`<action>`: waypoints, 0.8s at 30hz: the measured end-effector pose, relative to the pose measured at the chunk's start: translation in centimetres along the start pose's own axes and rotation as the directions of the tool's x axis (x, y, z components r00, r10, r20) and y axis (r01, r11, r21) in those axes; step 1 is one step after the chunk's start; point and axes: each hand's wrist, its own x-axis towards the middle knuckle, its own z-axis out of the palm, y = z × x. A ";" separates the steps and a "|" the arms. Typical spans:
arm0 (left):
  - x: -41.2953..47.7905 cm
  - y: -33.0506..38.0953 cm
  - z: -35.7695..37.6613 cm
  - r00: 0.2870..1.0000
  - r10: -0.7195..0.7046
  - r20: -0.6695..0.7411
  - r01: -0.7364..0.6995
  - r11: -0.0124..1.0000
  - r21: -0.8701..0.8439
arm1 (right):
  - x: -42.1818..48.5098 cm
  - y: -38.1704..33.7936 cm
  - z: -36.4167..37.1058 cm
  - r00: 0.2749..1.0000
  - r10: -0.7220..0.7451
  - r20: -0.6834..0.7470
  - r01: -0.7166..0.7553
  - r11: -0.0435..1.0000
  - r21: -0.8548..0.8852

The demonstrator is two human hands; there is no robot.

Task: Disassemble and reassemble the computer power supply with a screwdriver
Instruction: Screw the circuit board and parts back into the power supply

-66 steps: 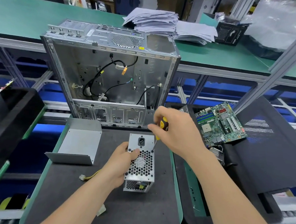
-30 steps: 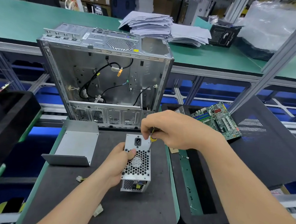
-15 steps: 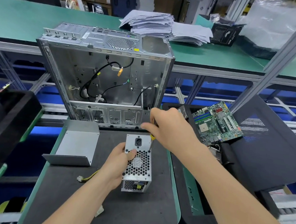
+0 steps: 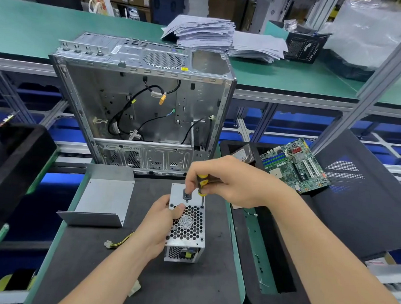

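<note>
Centrally, the power supply [image 4: 186, 230] stands on the dark mat of the near desk [image 4: 187, 288], its honeycomb fan grille facing up and its mains socket at the far end. The left hand [image 4: 156, 226] holds the unit by its left side, its grip closed around the housing, with the thumb resting on the top face beside the grille's far-left corner. The right hand [image 4: 232, 181] is above the far end of the unit, its grip curled around the yellow-and-black handle of the screwdriver [image 4: 202, 183]. The shaft points straight down and the tip meets the top face at the grille's far-right corner.

A bent grey metal cover [image 4: 104, 200] lies on the mat to the left, apart from the unit. A small white connector on yellow wires [image 4: 108, 244] lies near the left forearm. Behind the mat an open computer case [image 4: 141, 102] stands upright with loose black cables inside. A green motherboard [image 4: 294, 166] rests tilted in a black tray to the right. Stacked papers [image 4: 201, 33] sit on the far green desk.
</note>
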 end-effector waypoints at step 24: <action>-0.4 0.0 0.1 1.000 -0.020 -0.023 0.017 0.995 -0.103 | -0.1 1.7 1.0 0.981 -0.003 -0.195 0.038 0.983 0.178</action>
